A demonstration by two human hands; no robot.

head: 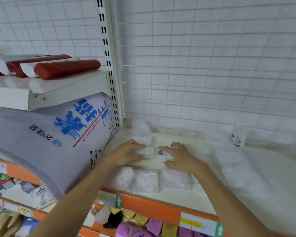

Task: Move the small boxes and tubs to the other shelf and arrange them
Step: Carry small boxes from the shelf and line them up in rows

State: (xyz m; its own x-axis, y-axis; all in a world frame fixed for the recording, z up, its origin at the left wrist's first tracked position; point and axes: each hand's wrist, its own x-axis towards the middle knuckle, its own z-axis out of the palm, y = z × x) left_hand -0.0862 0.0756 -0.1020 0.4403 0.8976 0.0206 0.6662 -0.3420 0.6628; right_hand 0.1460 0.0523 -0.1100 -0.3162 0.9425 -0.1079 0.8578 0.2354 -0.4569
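Both bare forearms reach forward, converging. Left hand (pixel 126 152) palm-down, fingers pointing right, loosely curved. Right hand (pixel 179 156) opposite — palm-down, fingers spread and pointing left, tips bent downward. Fingertips of the two nearly meet.
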